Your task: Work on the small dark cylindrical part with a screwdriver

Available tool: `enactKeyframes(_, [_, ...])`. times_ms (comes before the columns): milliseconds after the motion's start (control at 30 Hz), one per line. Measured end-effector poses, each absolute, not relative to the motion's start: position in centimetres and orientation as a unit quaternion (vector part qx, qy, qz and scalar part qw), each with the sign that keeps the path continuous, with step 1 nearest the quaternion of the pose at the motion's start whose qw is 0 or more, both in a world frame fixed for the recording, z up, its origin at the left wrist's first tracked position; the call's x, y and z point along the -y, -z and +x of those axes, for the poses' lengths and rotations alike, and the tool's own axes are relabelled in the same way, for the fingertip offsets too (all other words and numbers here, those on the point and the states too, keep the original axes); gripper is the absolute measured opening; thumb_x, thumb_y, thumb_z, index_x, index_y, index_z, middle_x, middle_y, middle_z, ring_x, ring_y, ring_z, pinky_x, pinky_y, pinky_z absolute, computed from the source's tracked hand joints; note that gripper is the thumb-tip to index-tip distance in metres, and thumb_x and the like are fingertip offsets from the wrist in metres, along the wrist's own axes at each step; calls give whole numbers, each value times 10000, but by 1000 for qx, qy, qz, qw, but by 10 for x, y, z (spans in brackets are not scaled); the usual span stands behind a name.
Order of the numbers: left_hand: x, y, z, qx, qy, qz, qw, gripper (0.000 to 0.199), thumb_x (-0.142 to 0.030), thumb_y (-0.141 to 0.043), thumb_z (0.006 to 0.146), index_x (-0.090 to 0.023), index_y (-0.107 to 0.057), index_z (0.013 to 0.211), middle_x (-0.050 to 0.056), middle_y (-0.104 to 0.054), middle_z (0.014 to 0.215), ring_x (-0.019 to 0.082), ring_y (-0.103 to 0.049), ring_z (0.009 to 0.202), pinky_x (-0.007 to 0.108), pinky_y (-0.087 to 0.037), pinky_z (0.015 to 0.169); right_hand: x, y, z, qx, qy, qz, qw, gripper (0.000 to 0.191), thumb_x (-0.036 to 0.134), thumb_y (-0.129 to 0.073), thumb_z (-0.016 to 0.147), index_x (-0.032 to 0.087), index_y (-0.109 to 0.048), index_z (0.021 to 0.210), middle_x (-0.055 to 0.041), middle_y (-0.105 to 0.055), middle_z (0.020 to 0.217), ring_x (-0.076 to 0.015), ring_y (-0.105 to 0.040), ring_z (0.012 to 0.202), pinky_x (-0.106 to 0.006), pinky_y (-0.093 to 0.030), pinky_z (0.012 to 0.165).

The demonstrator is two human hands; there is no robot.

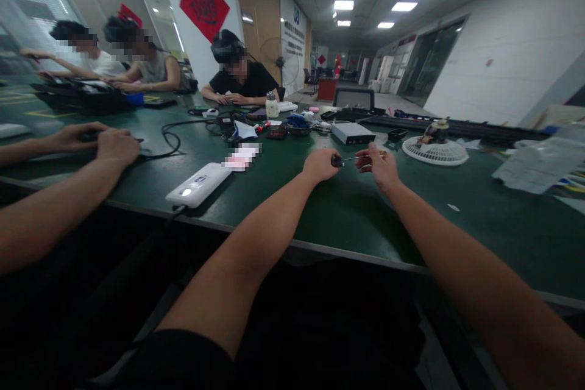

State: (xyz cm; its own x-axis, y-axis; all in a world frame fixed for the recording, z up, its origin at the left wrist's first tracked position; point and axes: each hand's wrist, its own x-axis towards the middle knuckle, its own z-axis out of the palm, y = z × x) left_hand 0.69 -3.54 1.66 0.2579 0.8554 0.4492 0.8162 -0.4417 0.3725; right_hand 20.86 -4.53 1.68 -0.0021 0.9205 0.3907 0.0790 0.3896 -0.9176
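My left hand (320, 166) is closed around the dark handle of a screwdriver (337, 161), held just above the green table. Its thin metal shaft points right, toward my right hand (382, 167). There the thumb and curled fingers come together at the far end of the shaft. Any small part between those fingertips is too small to make out. Behind my hands lies a grey metal box (353, 133), apart from both of them.
A white power bank (200, 185) with a cable lies left on the green table (274, 219). A co-worker's hands (114, 147) work further left. A round white fan part (435, 151) and clear plastic packaging (532, 161) sit right. Other people sit across the table.
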Motion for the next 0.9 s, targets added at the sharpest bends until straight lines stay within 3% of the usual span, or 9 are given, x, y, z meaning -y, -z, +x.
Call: enactKeyframes(900, [32, -13, 7, -492, -322, 808, 24, 324, -260, -775, 779, -215, -804, 1099, 92, -805, 1061, 280, -737, 990, 390, -595, 905, 45, -17, 209, 596, -382, -437, 555, 649, 826, -564, 876, 197, -662, 749, -72, -681, 656, -176, -663, 588, -274, -521, 521])
